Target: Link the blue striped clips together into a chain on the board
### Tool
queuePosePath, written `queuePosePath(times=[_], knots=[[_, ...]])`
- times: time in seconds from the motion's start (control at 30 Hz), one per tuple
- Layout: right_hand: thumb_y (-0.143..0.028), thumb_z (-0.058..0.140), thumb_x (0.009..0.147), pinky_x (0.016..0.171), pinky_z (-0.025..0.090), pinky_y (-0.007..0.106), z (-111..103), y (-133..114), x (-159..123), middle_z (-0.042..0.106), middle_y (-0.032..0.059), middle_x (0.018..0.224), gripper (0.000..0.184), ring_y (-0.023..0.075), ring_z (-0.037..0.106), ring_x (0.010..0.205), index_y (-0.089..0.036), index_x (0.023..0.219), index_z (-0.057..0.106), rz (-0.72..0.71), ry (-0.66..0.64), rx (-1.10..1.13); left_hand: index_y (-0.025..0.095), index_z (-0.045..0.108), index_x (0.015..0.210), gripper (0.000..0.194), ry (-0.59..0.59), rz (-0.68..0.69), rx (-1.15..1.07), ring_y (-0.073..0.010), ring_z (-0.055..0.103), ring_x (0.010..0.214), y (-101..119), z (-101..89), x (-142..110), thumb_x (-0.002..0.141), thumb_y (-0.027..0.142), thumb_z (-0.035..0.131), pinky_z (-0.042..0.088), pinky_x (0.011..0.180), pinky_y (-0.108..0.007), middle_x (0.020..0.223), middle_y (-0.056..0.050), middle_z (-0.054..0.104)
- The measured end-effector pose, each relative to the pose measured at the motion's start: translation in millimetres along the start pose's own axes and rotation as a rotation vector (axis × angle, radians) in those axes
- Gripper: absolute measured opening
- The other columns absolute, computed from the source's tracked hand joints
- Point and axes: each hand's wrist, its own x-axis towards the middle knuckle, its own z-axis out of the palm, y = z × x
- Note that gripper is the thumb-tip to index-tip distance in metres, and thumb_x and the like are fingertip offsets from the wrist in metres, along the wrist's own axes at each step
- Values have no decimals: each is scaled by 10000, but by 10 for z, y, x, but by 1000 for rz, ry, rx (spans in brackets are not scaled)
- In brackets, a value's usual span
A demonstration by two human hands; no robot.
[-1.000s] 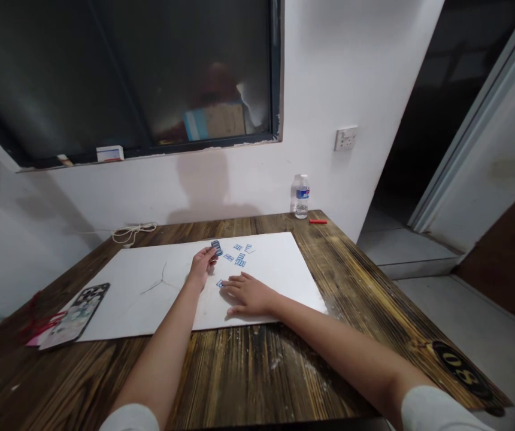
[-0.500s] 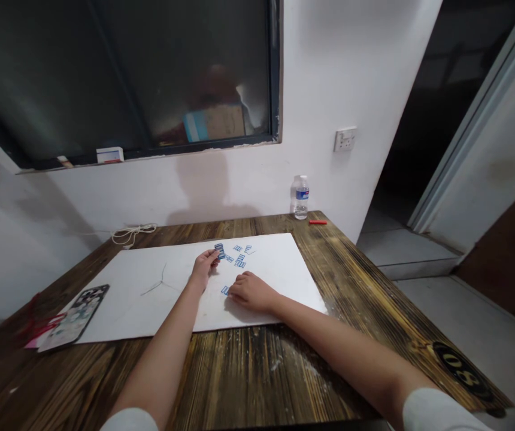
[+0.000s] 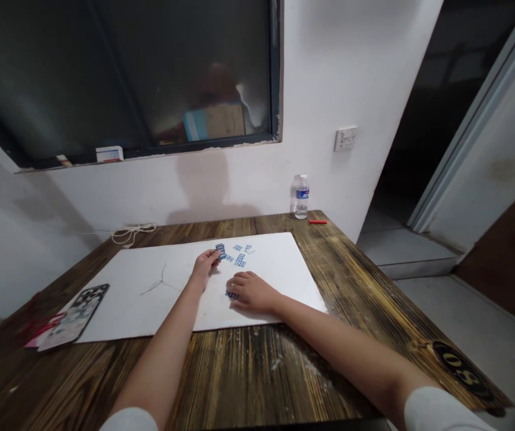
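My left hand (image 3: 206, 263) is pinched on a small dark-blue slatted piece (image 3: 220, 251), held upright just above the white board (image 3: 185, 311). My right hand (image 3: 253, 292) rests low over the board's front right part, its fingers curled round another small blue slatted piece (image 3: 232, 294). That piece looks slightly raised, though the palm hides part of it. Beyond my hands lie several similar blue-striped pieces (image 3: 240, 261), flat on the board and loosely grouped. Thin dark lines (image 3: 162, 280) mark the board left of my left hand.
A patterned phone case (image 3: 75, 317) lies over the board's left corner, beside red ribbon-like material (image 3: 46, 326). At the back of the wooden table (image 3: 235, 371) are a white cable (image 3: 134, 232), a water bottle (image 3: 301, 197) and a red pen-like stick (image 3: 318, 222).
The fingers of my right hand have closed round the piece near them, which now looks darker and tilted and sits slightly to the right. My left hand has barely moved.
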Motion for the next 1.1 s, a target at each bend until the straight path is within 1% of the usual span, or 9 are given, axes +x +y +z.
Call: queuePosePath(times=[0.07,0.13,0.3,0.4,0.47,0.6,0.67,0.87,1.1], knots=[[-478,597,862,943,360,370,-7,45,-26,619,98,1216,420,224,494,1150,-199,1176,610,19,-41,36,155,645,737,469,-1,7,8,-93,539,540,0,1,-2,442,453,854,414,495,-192,615,6,610],[-487,592,868,952,367,371,-23,93,-45,622,92,1231,416,216,507,1155,-214,1181,619,15,-69,71,155,648,735,469,-2,4,17,-94,540,545,-8,0,2,440,454,856,421,499,-194,621,3,616],[-395,590,893,957,385,351,-69,155,-29,654,73,1207,283,203,551,1134,-209,1093,666,-14,-75,104,156,661,743,440,-15,-8,24,-90,546,559,-36,-7,19,469,442,853,429,512,-190,632,1,627],[-296,580,906,954,396,333,-60,152,11,673,72,1179,194,189,586,1072,-181,1022,684,-80,-109,62,152,666,734,428,-32,-9,40,-92,542,558,-35,5,13,465,423,859,427,512,-193,628,-2,629],[-254,568,910,937,404,327,-48,137,32,688,78,1136,166,186,603,1021,-166,984,687,-114,-134,14,147,668,730,426,-55,-10,48,-97,541,556,-24,20,-2,459,413,863,428,512,-202,628,-8,632],[-259,546,924,881,412,320,-58,80,41,710,82,952,170,177,614,906,-155,983,666,-123,-150,-72,145,671,722,424,-69,-8,66,-110,553,566,9,45,-40,446,399,868,440,525,-217,649,-22,646],[-263,531,934,847,413,315,-76,46,36,702,77,900,175,176,608,868,-153,992,653,-119,-154,-110,146,674,725,420,-67,-3,78,-112,556,568,23,50,-56,450,400,866,443,529,-221,654,-25,647],[-215,478,957,789,406,304,-85,-4,33,686,76,906,172,175,596,840,-154,1025,624,-104,-170,-175,154,666,701,414,-64,-8,79,-119,556,562,37,59,-69,435,396,870,446,524,-230,647,-29,647],[-240,501,950,759,403,298,-126,-8,43,685,66,879,154,176,598,820,-157,998,621,-105,-201,-191,150,664,700,399,-84,-2,90,-116,552,555,35,65,-70,453,389,866,437,511,-227,638,-31,645]])
